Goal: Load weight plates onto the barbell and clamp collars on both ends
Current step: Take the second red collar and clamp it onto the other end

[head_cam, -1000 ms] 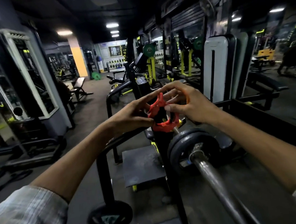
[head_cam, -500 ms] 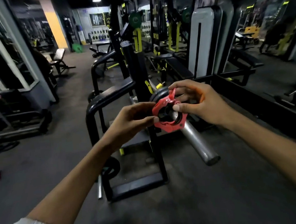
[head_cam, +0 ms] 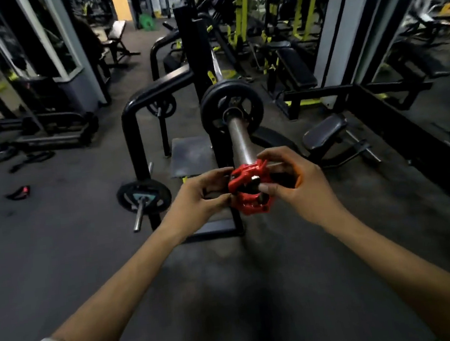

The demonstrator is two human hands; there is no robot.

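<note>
Both hands grip red collar (head_cam: 250, 188); seemingly at barbell sleeve (head_cam: 240, 138) tip

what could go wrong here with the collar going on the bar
The red collar sits only at the tip of the bar, far from the black plate; clamped here, the plate could slide. Both hands pinch it with fingertips near the latch, so a snap shut might nip them.

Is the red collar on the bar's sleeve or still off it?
On, at the very tip: the collar rings the sleeve's end, well short of the plate.
</note>
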